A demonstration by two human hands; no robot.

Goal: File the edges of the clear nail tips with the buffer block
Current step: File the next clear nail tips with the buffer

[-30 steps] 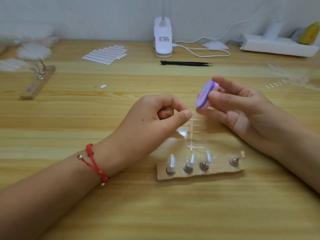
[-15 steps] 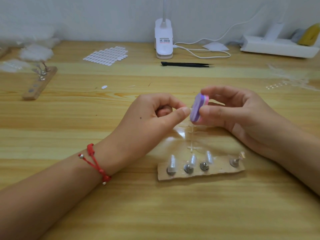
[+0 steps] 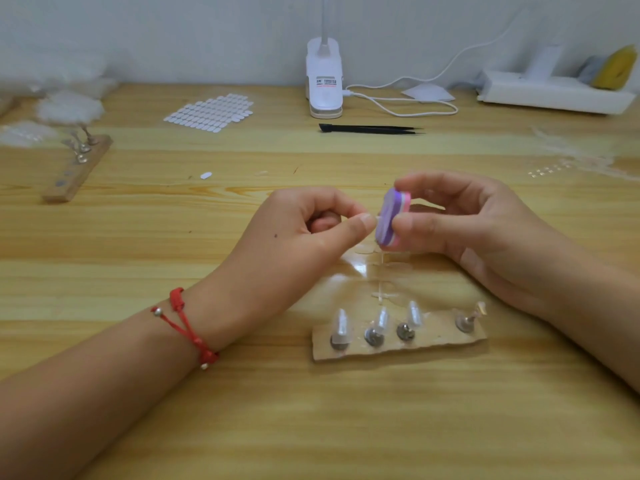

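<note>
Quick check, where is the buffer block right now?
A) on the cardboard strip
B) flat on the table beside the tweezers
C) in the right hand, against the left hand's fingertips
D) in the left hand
C: the right hand grips the purple and pink buffer block, its face against the clear nail tip pinched in the left hand.

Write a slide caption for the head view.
Right hand holds the purple buffer block against a barely visible clear nail tip pinched in the left hand, beyond a wooden strip of mounted tips.
</note>
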